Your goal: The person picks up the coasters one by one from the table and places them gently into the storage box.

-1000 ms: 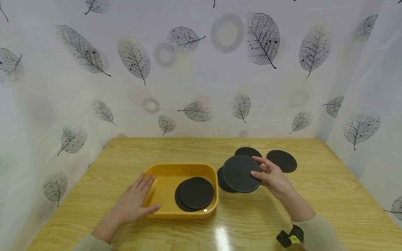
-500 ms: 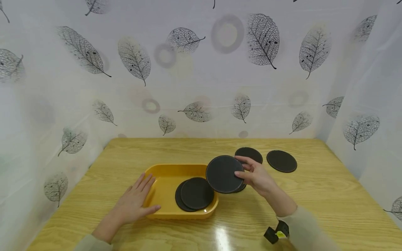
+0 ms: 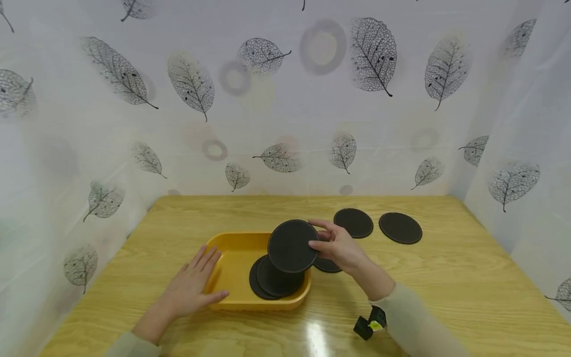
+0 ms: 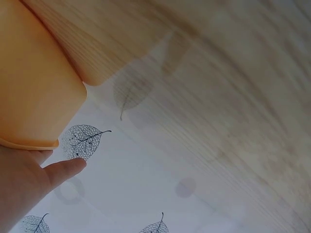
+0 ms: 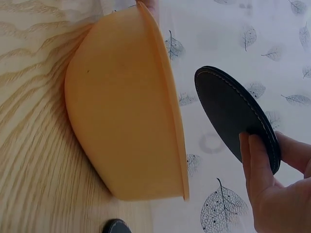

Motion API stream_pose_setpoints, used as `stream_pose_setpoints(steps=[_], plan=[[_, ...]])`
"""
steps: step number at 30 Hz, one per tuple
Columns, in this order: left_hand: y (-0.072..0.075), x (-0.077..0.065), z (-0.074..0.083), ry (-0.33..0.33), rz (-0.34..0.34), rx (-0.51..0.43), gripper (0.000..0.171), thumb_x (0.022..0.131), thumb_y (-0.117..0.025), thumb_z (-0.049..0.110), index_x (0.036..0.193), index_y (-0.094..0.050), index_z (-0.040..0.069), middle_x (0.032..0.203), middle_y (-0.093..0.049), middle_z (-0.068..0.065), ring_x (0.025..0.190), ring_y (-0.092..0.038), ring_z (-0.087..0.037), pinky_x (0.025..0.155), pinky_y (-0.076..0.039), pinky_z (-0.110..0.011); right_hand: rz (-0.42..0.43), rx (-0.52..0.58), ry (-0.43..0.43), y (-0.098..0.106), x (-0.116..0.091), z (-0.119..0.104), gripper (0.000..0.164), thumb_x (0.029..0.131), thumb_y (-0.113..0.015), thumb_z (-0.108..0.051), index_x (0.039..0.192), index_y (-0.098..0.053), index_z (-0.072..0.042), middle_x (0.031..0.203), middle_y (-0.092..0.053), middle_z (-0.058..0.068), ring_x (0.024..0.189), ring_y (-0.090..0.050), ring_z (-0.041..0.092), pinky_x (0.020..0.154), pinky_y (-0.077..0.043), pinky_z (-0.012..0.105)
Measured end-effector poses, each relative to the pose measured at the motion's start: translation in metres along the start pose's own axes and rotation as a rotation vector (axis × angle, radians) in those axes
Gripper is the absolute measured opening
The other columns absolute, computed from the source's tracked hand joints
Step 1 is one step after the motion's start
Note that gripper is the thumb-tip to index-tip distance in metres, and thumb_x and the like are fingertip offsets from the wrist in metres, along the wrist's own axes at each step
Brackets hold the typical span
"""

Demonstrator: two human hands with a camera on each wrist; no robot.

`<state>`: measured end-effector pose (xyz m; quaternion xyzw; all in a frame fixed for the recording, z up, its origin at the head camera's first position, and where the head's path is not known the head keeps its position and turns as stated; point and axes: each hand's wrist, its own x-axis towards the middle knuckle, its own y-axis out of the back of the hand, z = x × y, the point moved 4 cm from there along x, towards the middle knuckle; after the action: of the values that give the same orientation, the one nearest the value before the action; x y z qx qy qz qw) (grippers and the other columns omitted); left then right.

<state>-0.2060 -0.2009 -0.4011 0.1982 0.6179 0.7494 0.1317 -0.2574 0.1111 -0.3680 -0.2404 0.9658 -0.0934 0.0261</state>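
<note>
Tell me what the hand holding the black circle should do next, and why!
Probably lower the held disc gently onto the two overlapping discs in the yellow tray. The right hand pinches it by its edge, raised above the tray's rim, and the left hand rests at the tray's left end, perhaps steadying it.

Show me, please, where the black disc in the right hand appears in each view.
Head: black disc at lower middle, overlapping the yellow container's far right corner in the picture.
Left wrist: not in it.
Right wrist: black disc right of centre, tilted, pinched by the right hand.
Shared landmark: yellow container, in all three views; at upper left in the left wrist view.
</note>
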Motion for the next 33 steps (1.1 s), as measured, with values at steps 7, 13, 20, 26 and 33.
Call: stream_pose_setpoints(steps=[7, 13, 20, 26, 33], plan=[[-0.001, 0.000, -0.001, 0.000, 0.001, 0.000, 0.086, 0.079, -0.051, 0.058, 0.138, -0.025, 0.000, 0.143, -0.019, -0.016, 0.130, -0.010, -0.036, 0.089, -0.027, -0.061, -0.015, 0.000, -0.013, -0.015, 0.007, 0.001, 0.060, 0.084, -0.054, 0.004, 0.136, -0.027, 0.002, 0.098, -0.058, 0.009, 0.075, -0.061, 0.017, 0.069, -0.050, 0.033], [-0.001, 0.001, -0.001, 0.000, -0.006, -0.002, 0.086, 0.079, -0.051, 0.058, 0.138, -0.024, 0.000, 0.144, -0.018, -0.016, 0.130, -0.009, -0.035, 0.089, -0.027, -0.061, -0.017, -0.022, -0.032, -0.021, 0.010, 0.005, 0.059, 0.084, -0.055, 0.001, 0.136, -0.029, 0.000, 0.099, -0.056, 0.012, 0.075, -0.062, 0.016, 0.068, -0.050, 0.032], [-0.001, 0.001, -0.003, -0.001, 0.003, -0.006, 0.087, 0.079, -0.051, 0.057, 0.138, -0.025, 0.000, 0.144, -0.019, -0.016, 0.130, -0.010, -0.035, 0.089, -0.027, -0.061, -0.015, -0.048, -0.066, -0.024, 0.013, 0.011, 0.057, 0.085, -0.056, -0.002, 0.136, -0.031, -0.001, 0.105, -0.053, 0.017, 0.077, -0.060, 0.016, 0.071, -0.049, 0.032], [-0.001, 0.001, -0.003, -0.003, 0.006, -0.004, 0.086, 0.079, -0.050, 0.058, 0.138, -0.025, 0.000, 0.143, -0.020, -0.016, 0.130, -0.010, -0.035, 0.089, -0.027, -0.061, -0.034, -0.071, -0.051, -0.021, 0.012, 0.013, 0.057, 0.085, -0.057, -0.003, 0.134, -0.030, 0.003, 0.119, -0.048, 0.025, 0.097, -0.057, 0.028, 0.079, -0.047, 0.038], [-0.001, 0.001, -0.003, 0.000, 0.003, -0.011, 0.086, 0.079, -0.051, 0.057, 0.138, -0.025, 0.000, 0.143, -0.019, -0.016, 0.131, -0.009, -0.034, 0.089, -0.027, -0.061, -0.021, -0.127, -0.024, -0.010, 0.006, 0.009, 0.056, 0.084, -0.059, -0.008, 0.132, -0.033, 0.005, 0.119, -0.046, 0.028, 0.106, -0.049, 0.037, 0.084, -0.043, 0.044]])
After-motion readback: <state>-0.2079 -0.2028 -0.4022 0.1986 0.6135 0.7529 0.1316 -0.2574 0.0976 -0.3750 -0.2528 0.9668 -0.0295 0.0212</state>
